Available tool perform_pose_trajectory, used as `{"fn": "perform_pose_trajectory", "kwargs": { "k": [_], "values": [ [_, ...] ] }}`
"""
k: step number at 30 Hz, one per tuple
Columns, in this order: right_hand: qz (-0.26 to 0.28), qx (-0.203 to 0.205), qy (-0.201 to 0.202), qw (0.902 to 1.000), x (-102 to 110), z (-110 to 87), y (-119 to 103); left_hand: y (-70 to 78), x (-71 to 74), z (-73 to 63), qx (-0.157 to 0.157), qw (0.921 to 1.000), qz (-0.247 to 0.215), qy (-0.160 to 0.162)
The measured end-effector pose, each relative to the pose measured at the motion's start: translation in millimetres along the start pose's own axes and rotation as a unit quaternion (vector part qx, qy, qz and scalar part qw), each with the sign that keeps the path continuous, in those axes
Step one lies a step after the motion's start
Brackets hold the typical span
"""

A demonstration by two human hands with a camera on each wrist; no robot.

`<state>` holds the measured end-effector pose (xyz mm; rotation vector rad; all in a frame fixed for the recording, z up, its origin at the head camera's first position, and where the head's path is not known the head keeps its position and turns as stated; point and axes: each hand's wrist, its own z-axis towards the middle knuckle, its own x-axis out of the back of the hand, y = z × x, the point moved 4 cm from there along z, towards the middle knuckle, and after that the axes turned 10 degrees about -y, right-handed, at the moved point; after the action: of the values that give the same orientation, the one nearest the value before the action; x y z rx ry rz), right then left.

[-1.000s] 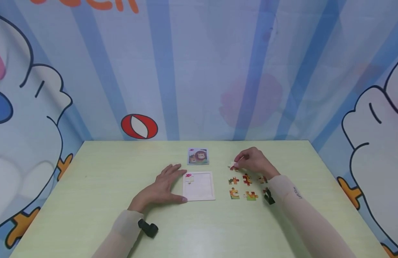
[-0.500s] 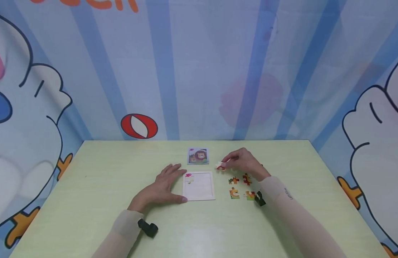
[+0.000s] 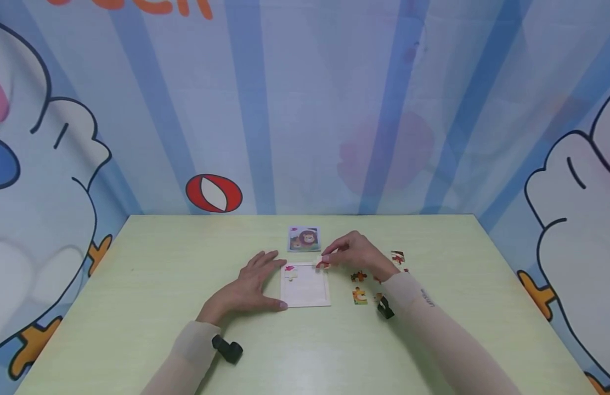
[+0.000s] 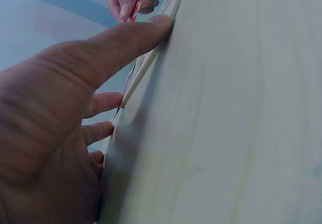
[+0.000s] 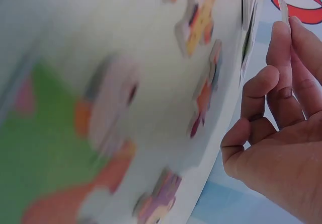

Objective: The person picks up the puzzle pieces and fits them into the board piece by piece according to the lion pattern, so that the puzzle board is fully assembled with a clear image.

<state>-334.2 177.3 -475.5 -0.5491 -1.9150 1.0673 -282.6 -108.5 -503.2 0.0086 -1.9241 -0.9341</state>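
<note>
My right hand [image 3: 355, 254] pinches a red-and-white puzzle piece [image 3: 322, 264] between thumb and fingers, over the upper right corner of a square white puzzle frame [image 3: 305, 288]. In the right wrist view the pinched piece shows edge-on at the fingertips. One piece with a pink mark [image 3: 289, 272] lies in the frame's upper left corner. My left hand [image 3: 248, 286] is spread along the frame's left side, fingers relaxed. The left wrist view has its thumb touching the frame's edge.
Behind the frame lies a picture card [image 3: 304, 239] with a lion. Several loose puzzle pieces lie to the right, such as a yellow one [image 3: 359, 296] and a red one [image 3: 397, 257]; my right forearm partly covers others. A printed cloth backdrop [image 3: 305, 109] stands behind the table.
My right hand has carried the puzzle piece left from the loose pieces to the frame's upper right corner. The left hand has stayed beside the frame.
</note>
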Motion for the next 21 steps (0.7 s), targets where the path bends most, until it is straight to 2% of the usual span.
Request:
{"fn": "perform_pose_trajectory", "kwargs": {
  "k": [8,14,21],
  "values": [
    [-0.037,0.022,-0.017,0.9989,-16.8,13.3,-13.1,-0.7,0.5,-0.1,0.001,1.0000,0.004,-0.001],
    [-0.022,-0.002,-0.020,0.9996,-27.6,23.0,-16.9,-0.1,1.4,-0.3,0.002,1.0000,-0.001,-0.004],
    [-0.057,-0.006,-0.019,0.9982,-35.8,31.1,-19.7,-0.3,1.1,0.2,0.004,1.0000,0.002,-0.006]
  ]
}}
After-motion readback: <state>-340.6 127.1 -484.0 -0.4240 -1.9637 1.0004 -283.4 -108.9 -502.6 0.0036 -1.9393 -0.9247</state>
